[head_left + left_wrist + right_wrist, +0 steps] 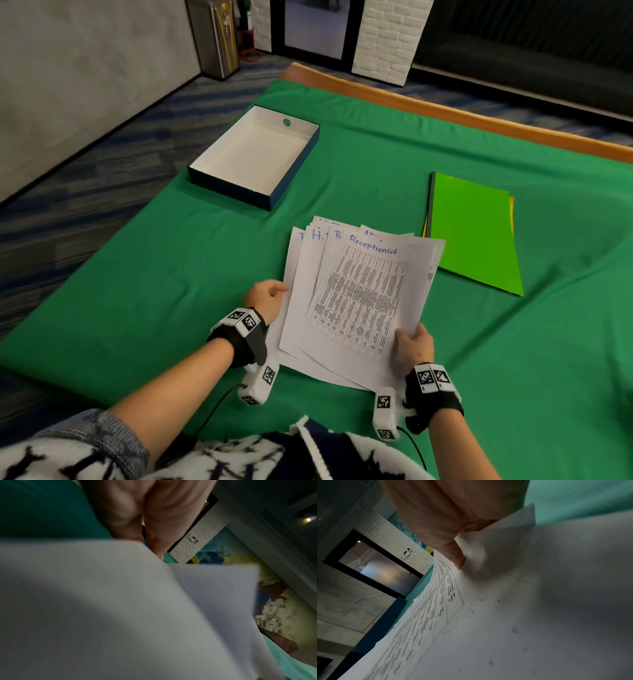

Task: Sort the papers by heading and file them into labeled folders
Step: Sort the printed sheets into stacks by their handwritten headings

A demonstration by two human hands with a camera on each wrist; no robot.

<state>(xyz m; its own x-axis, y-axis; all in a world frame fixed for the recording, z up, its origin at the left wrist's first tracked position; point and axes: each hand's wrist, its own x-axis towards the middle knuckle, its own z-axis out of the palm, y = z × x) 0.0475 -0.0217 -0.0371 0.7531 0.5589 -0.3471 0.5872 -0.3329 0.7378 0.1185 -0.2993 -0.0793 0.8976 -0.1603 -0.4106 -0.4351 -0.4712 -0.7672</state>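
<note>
A fanned stack of white papers is held above the green cloth; the top sheet is headed "Receptionist" and carries a printed table. My right hand pinches the stack's lower right corner, thumb on top; the right wrist view shows the thumb pressed on the papers. My left hand holds the stack's left edge, its fingers hidden under the sheets. In the left wrist view, blank paper covers the fingers. Green and yellow folders lie stacked to the right.
An open box, dark blue outside and white inside, sits at the back left of the green cloth. The table's wooden edge runs along the far side. Carpeted floor lies beyond.
</note>
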